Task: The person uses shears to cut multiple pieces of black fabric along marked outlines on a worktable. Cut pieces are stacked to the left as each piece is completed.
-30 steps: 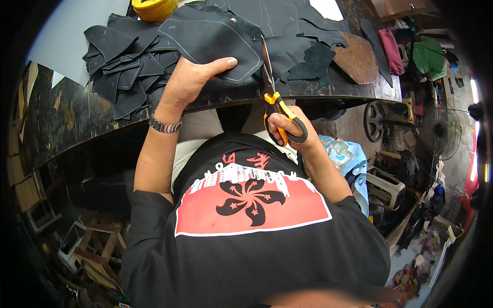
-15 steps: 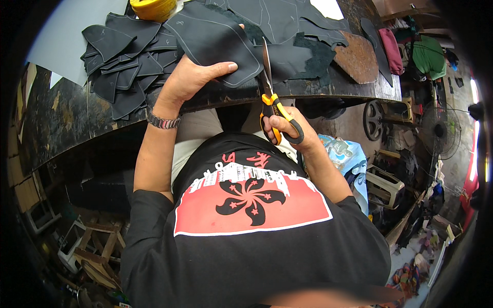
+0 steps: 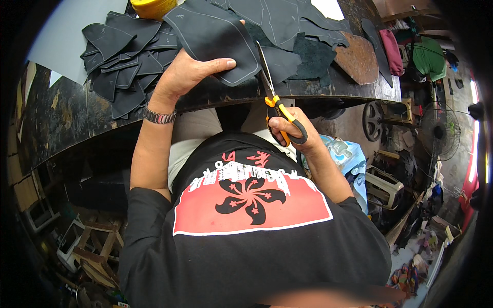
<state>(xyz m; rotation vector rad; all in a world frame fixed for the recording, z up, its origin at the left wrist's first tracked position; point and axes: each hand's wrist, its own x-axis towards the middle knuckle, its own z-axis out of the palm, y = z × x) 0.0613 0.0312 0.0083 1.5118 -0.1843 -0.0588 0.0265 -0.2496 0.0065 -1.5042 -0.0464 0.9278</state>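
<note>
My left hand (image 3: pixel 187 76) grips a black leather piece (image 3: pixel 213 38) with a pale line drawn along its edge, the thumb on top and the other fingers mostly hidden beneath. My right hand (image 3: pixel 298 126) is wrapped round the yellow-and-black handles of a pair of scissors (image 3: pixel 269 87). Their blades point away from me and lie at the right edge of the leather piece, slightly apart. Just right of the blades extends a black leather flap (image 3: pixel 280 64); whether it still joins the held piece I cannot tell.
Cut black leather pieces (image 3: pixel 123 72) are heaped on the dark worktable (image 3: pixel 67 115) at left, near a yellow tub (image 3: pixel 153 7). Larger marked leather (image 3: pixel 272 20) and a dark suede scrap (image 3: pixel 313 57) lie beyond the scissors. A brown board (image 3: pixel 357 59) sits farther right; a fan (image 3: pixel 438 132) stands beyond.
My left hand and the leather piece have shifted slightly left. The scissors' handles moved a little right while their tip swung left. The flap drew left, uncovering more suede.
</note>
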